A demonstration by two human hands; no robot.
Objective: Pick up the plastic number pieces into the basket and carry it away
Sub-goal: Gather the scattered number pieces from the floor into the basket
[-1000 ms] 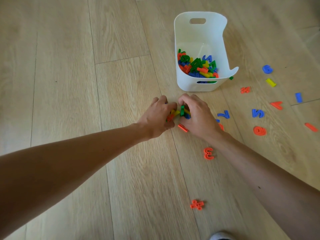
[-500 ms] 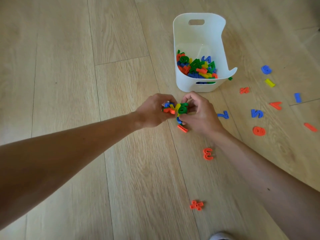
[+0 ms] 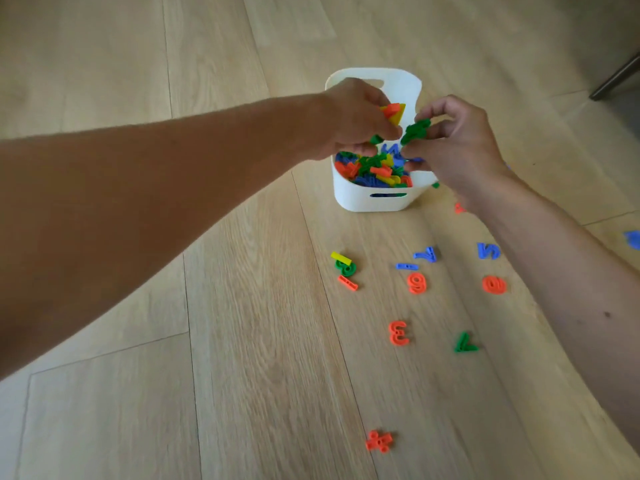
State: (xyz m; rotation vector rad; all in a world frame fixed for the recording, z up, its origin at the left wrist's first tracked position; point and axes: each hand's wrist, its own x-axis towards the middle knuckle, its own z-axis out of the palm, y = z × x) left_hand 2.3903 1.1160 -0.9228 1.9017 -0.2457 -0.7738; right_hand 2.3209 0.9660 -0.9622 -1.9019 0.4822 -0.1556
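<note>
Hovering over the white plastic basket (image 3: 374,202) in the head view, both hands are curled round small plastic pieces. The left hand (image 3: 353,119) sits above the basket's far rim, its fingers closed on an orange and yellow cluster (image 3: 393,112), and a green bit (image 3: 375,138) pokes out beneath its fingertips. The right hand (image 3: 457,147), above the basket's right side, pinches a green number piece (image 3: 415,131) between thumb and fingers. A blue scrap shows under its lower fingers; whether it is held or lies in the basket cannot be told.

The basket stands upright on the wooden floor (image 3: 242,341), with a slot handle in its near wall and a mixed pile of pieces (image 3: 374,171) in red-orange, blue, green and yellow inside it.

More pieces lie loose on the floor nearer the camera. A yellow bar (image 3: 341,258) rests across a green 9 (image 3: 345,268), with an orange 1 (image 3: 347,283) just beside them. To their right lie a blue 7 (image 3: 426,253), a blue bar (image 3: 407,266) and an orange 6 (image 3: 416,282). Near the right forearm are a blue 5 (image 3: 488,251) and an orange 0 (image 3: 494,284). Closer still lie an orange 3 (image 3: 398,333), a green 7 (image 3: 465,342) and, well apart, an orange sign piece (image 3: 379,441). A small green scrap (image 3: 435,184) lies by the basket's right corner, and a blue piece (image 3: 633,239) is cut off at the right edge. A dark furniture leg (image 3: 614,79) crosses the upper right corner.
</note>
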